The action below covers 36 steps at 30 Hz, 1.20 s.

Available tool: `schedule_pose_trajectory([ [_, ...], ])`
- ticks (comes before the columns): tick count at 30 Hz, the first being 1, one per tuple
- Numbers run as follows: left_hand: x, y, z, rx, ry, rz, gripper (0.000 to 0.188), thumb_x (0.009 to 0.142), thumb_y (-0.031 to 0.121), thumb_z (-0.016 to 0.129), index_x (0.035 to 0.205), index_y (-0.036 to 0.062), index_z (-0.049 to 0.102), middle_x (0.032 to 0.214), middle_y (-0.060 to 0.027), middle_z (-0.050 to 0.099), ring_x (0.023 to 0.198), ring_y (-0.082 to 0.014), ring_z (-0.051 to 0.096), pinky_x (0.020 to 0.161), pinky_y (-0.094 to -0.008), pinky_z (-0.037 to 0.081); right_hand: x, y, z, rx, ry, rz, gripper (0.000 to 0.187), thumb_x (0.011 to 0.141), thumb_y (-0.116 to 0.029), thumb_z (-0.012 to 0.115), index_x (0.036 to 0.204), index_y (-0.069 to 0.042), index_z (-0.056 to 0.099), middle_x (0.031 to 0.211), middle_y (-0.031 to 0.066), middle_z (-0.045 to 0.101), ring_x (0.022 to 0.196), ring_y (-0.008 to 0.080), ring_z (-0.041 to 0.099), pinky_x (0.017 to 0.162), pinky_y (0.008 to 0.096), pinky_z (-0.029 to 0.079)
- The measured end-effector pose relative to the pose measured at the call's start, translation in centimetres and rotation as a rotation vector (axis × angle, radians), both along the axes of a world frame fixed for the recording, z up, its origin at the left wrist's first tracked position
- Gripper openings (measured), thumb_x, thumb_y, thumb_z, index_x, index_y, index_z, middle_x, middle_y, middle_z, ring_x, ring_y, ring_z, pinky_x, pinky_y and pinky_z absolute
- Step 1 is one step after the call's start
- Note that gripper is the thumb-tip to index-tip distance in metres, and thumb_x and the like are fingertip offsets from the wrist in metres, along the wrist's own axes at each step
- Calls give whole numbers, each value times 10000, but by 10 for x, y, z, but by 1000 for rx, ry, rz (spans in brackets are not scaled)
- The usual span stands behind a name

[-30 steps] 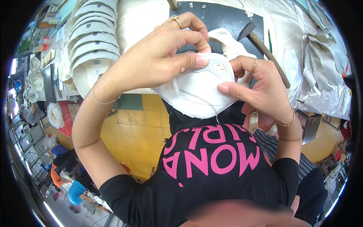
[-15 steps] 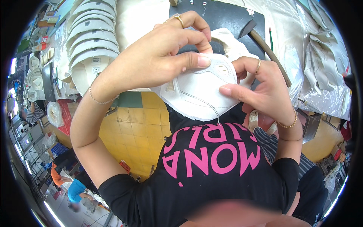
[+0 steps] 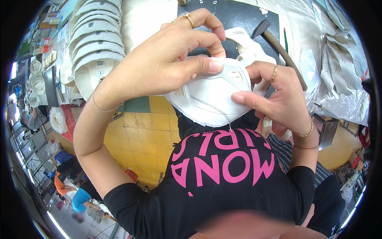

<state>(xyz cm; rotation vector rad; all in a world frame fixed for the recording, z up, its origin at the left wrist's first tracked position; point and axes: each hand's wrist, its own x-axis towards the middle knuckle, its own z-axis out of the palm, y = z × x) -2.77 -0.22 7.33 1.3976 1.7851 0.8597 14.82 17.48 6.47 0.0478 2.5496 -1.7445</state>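
Between my hands is a white shoe upper (image 3: 213,97), raised over the front edge of the table. It has stitched seams, small punched slots and a loose thread at its lower edge. My left hand (image 3: 187,55) pinches its upper rim, thumb on the outer face and fingers curled behind. At the right side my right hand (image 3: 276,89) grips it, the thumb on the outside and the fingers hidden inside or behind. Just beyond the held piece, another off-white upper (image 3: 246,46) lies on a dark board (image 3: 223,14).
A hammer (image 3: 280,51) with a wooden handle lies right of the board. Nested uppers (image 3: 97,38) stand in a row at the left. More pale uppers (image 3: 340,59) are piled on plastic at the right. Thread spools (image 3: 55,20) sit far left. Other people (image 3: 81,199) work at lower left.
Both hands keep their hold on the upper. The left fingertips and the piece have shifted very slightly to the right.
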Motion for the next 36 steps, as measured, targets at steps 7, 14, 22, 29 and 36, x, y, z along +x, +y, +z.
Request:
schedule_pose_trajectory([
  [7,4,1,12,97,420,-129,88,782,162,721,848,112,693,1196,-70,520,1188,-267,479,1020,-432,319,10,-4,7,315,137,99,230,792,-187,766,961,-61,674,792,79,648,742,279,637,688,370,494],
  [14,11,-9,2,199,1075,-69,306,716,152,760,1003,151,652,1183,-83,547,1156,-284,512,989,-476,346,12,9,19,564,124,264,224,772,-150,761,956,-43,693,908,79,696,867,288,651,774,380,501],
  [22,43,-34,-70,132,543,-192,367,769,217,758,1067,58,617,1082,-108,616,1031,-296,595,902,-402,475,-73,29,-54,554,276,529,142,834,-61,653,959,-2,686,1061,118,674,991,304,641,847,403,517],
  [29,48,-16,-94,-12,726,-298,268,774,120,659,1024,40,605,860,-99,661,818,-254,685,685,-383,531,-125,-6,-72,1139,48,974,129,766,-108,653,792,-14,738,756,150,697,789,298,705,675,387,568],
  [36,52,-5,-104,-28,1275,157,227,724,119,630,926,16,649,726,-73,635,652,-188,634,585,-312,470,-97,26,-94,1161,345,111,172,759,-65,628,896,11,700,864,171,666,757,288,686,623,367,566],
])
